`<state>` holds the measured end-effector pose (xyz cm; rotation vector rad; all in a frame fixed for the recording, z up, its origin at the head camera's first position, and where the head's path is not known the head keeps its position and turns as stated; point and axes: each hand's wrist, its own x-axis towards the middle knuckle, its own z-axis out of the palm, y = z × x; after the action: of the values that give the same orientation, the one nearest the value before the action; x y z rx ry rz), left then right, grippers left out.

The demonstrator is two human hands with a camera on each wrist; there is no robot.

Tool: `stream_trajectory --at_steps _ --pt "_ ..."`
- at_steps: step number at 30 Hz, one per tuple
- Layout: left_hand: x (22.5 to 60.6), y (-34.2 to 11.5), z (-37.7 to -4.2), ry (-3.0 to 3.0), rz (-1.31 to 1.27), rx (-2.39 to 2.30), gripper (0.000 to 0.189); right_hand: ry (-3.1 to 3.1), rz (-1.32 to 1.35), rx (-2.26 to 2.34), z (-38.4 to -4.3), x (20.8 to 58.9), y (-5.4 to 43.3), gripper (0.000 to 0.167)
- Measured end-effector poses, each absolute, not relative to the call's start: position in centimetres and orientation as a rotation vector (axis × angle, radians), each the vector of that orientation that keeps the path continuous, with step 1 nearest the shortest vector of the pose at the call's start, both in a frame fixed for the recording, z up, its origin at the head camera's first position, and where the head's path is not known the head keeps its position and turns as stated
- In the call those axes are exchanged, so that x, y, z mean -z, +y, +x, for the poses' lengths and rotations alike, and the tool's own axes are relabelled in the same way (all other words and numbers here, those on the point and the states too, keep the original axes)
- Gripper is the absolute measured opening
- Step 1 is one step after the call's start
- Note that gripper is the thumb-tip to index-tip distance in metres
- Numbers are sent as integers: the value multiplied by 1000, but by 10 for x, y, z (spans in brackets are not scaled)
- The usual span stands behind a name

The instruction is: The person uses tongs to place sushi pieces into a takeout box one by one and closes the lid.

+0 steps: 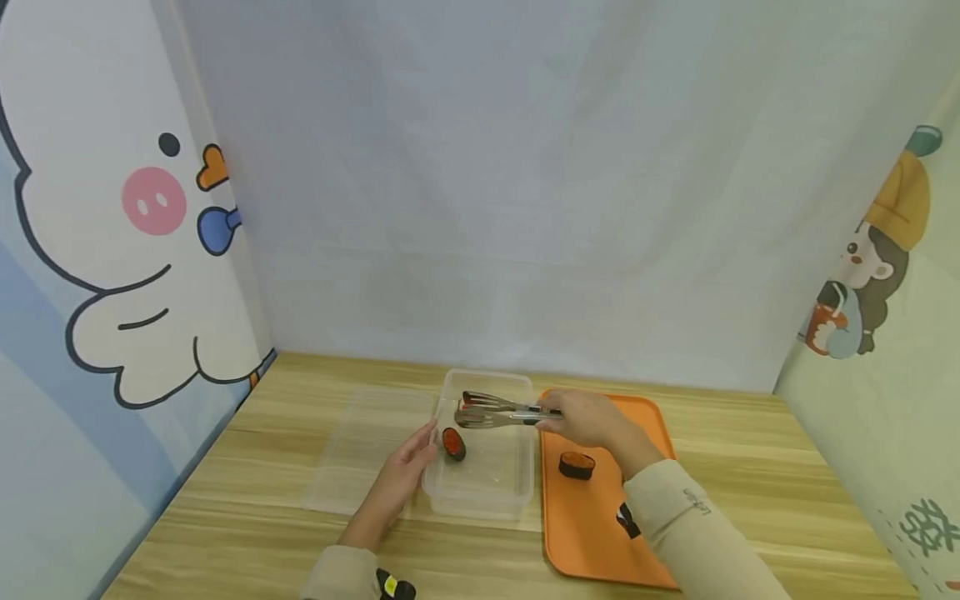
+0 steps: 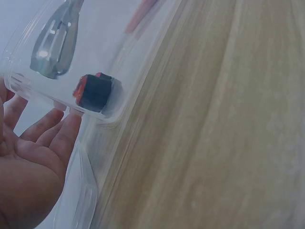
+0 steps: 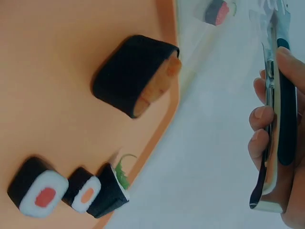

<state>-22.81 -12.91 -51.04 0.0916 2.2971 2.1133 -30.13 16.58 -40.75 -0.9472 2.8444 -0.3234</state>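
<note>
My right hand (image 1: 588, 419) grips metal tongs (image 1: 510, 413) with dark handles, their slotted heads over a clear plastic container (image 1: 495, 479). A bit of red shows at the tong heads. Inside the container, near its left wall, a sushi piece (image 1: 453, 444) has a red top and a black wrap; the left wrist view shows this black-wrapped piece (image 2: 96, 93) through the plastic. My left hand (image 1: 405, 467) touches the container's left side. In the left wrist view its fingers (image 2: 66, 136) are extended, tips against the plastic.
An orange tray (image 1: 585, 550) lies right of the container. An orange-topped sushi piece (image 1: 577, 465) sits on it, and several rolls, one a white-and-pink roll (image 3: 38, 188), lie nearer its edge. A clear lid (image 1: 360, 458) lies left of the container. Curtain (image 1: 487, 208) hangs behind the table.
</note>
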Motion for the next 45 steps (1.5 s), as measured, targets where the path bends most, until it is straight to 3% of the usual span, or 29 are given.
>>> stream_trajectory --at_steps 11,23,38,45 --pt "510 -127 -228 2308 74 -2111 48 2860 -959 401 -295 387 211 22" --pt "508 -122 -227 2300 60 -2104 48 2924 -954 285 -274 386 273 41" --pt "511 -122 -230 2296 72 -2113 48 2887 -880 270 -259 410 313 43" --pt "512 -121 -230 2273 48 -2133 47 2871 -944 280 -258 428 318 27"
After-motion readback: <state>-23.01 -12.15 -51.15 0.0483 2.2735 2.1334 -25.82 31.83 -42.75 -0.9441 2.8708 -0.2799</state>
